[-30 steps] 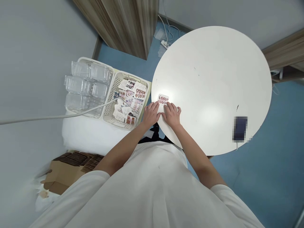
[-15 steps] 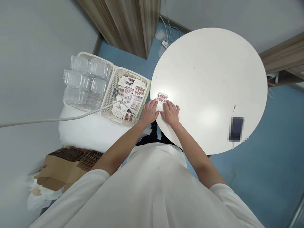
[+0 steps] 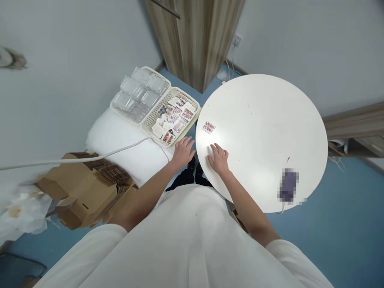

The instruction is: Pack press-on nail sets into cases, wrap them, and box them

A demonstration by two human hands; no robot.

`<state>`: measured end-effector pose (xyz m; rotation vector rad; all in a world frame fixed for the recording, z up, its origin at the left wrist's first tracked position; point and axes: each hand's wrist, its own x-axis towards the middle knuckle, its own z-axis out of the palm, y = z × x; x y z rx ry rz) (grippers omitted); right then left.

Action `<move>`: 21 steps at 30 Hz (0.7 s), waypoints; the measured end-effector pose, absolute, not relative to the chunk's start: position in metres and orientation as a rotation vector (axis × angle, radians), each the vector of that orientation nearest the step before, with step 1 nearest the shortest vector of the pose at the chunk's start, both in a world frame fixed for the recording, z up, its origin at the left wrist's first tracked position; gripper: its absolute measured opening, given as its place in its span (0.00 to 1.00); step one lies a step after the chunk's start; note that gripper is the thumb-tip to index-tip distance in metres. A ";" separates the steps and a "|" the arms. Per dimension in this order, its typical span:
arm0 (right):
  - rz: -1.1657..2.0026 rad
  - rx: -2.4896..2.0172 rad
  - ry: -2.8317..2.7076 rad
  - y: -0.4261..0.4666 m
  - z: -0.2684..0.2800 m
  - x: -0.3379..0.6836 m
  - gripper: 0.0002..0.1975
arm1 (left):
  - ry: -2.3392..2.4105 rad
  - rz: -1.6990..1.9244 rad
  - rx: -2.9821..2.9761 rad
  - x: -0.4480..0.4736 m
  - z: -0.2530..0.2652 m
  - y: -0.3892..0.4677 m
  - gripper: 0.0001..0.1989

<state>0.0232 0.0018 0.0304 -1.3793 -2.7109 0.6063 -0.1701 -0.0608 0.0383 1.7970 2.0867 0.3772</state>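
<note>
A small card of pink press-on nails (image 3: 209, 127) lies flat near the left edge of the round white table (image 3: 264, 108). My right hand (image 3: 219, 159) is over the table just below the card, fingers spread and holding nothing. Off the table's left edge is my left hand (image 3: 182, 152), its fingers apart and nothing in them. It is near the lower right corner of a white perforated basket (image 3: 149, 120). Inside that basket lie several more nail cards (image 3: 179, 125) in mixed colours, heaped over one another.
Left of the nail basket, a second basket (image 3: 113, 105) holds clear plastic boxes (image 3: 129, 87). A white cable (image 3: 120, 150) crosses in front of them. Flattened cardboard boxes (image 3: 87, 188) lie lower left. A blurred-out dark object (image 3: 288, 185) sits at the table's right.
Both hands have come off the nail card. My left hand has moved left, away from the table; my right hand has drawn back below the card. The camera view has turned.
</note>
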 end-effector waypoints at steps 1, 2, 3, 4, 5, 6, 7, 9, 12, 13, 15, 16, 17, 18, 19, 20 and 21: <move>0.616 -1.353 -2.724 -0.002 0.030 0.027 0.24 | 2.112 0.384 1.781 -0.172 0.040 -0.068 0.22; 0.626 -1.325 -2.738 -0.006 0.030 0.030 0.23 | 2.133 0.391 1.768 -0.174 0.042 -0.074 0.21; 0.636 -1.294 -2.751 -0.009 0.030 0.033 0.23 | 2.148 0.396 1.755 -0.177 0.044 -0.080 0.21; 0.646 -1.259 -2.763 -0.011 0.030 0.034 0.23 | 2.157 0.395 1.741 -0.181 0.047 -0.085 0.20; 0.657 -1.222 -2.774 -0.014 0.031 0.034 0.23 | 2.158 0.387 1.728 -0.186 0.050 -0.090 0.20; 0.673 -1.183 -2.783 -0.016 0.032 0.034 0.23 | 2.153 0.373 1.714 -0.192 0.054 -0.094 0.20; 0.692 -1.149 -2.786 -0.018 0.033 0.032 0.23 | 2.144 0.358 1.699 -0.199 0.058 -0.098 0.20; 0.746 -1.087 -2.792 -0.019 0.034 0.026 0.22 | 2.125 0.345 1.666 -0.215 0.069 -0.107 0.19; 0.794 -0.984 -2.836 -0.017 0.036 0.004 0.21 | 2.150 0.388 1.592 -0.242 0.084 -0.125 0.20; 0.800 -0.942 -2.860 -0.015 0.037 -0.006 0.21 | 2.175 0.414 1.557 -0.251 0.087 -0.132 0.20; 0.802 -0.851 -2.913 -0.012 0.041 -0.033 0.19 | 2.224 0.474 1.485 -0.270 0.091 -0.145 0.20; 0.797 -0.801 -2.938 -0.011 0.044 -0.047 0.18 | 2.245 0.507 1.451 -0.278 0.091 -0.150 0.20; 0.787 -0.749 -2.959 -0.011 0.047 -0.062 0.18 | 2.266 0.544 1.422 -0.286 0.090 -0.154 0.20; 0.775 -0.702 -2.975 -0.012 0.051 -0.077 0.17 | 2.285 0.582 1.396 -0.292 0.090 -0.158 0.20; 0.764 -0.651 -2.986 -0.014 0.054 -0.091 0.17 | 2.303 0.623 1.374 -0.298 0.089 -0.160 0.20; 0.755 -0.609 -2.989 -0.016 0.057 -0.104 0.17 | 2.317 0.662 1.355 -0.302 0.088 -0.161 0.20; 0.757 -0.584 -2.985 -0.019 0.060 -0.115 0.17 | 2.322 0.697 1.340 -0.305 0.087 -0.161 0.20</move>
